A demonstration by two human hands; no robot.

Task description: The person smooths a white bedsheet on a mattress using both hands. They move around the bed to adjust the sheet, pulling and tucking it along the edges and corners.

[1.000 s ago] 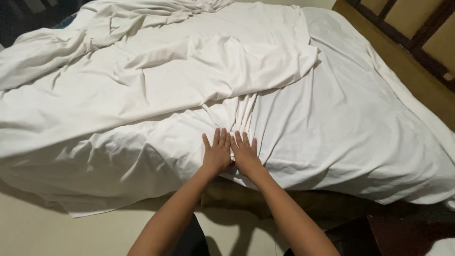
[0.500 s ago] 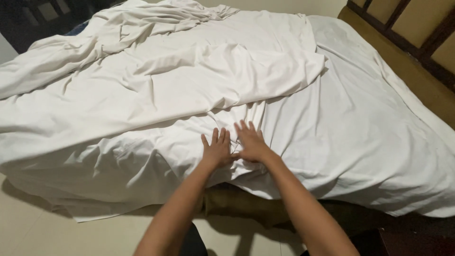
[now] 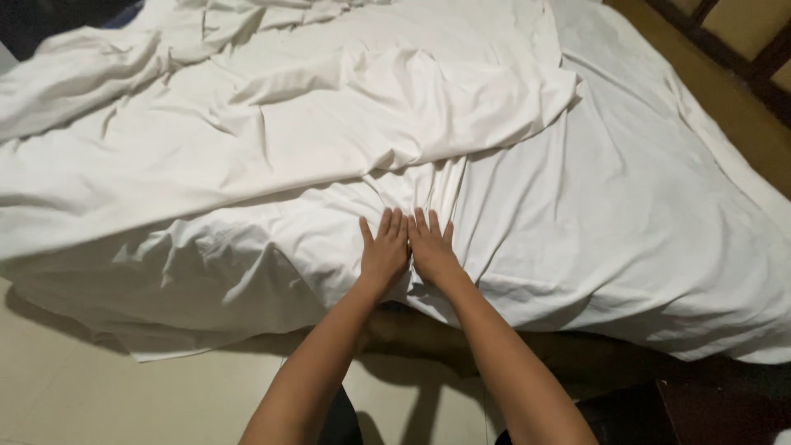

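Right now both palms lie flat on the white sheet (image 3: 626, 214), side by side and touching along the index fingers. My left hand (image 3: 385, 250) and my right hand (image 3: 432, 247) are spread open, fingers straight and pointing away from me, gripping nothing; they only press down on the cloth. They rest near the bed's near edge, just where a fan of creases runs up toward a rumpled duvet (image 3: 247, 140) that covers the left and far part of the bed. To the right of my hands the sheet lies smoother over the mattress, with a few long folds. Its near edge hangs over the side, above the pale floor (image 3: 99, 395), and a dark wooden frame (image 3: 733, 58) shows at the far right corner.

As I judge it, I am at the smoothing step: hands together at the centre of the wrinkles. The next move would call for sliding the palms apart, left and right, with even downward pressure so the creases flatten outward instead of bunching. The duvet's overlapping edge sits close ahead, so I would keep the stroke low and sideways.
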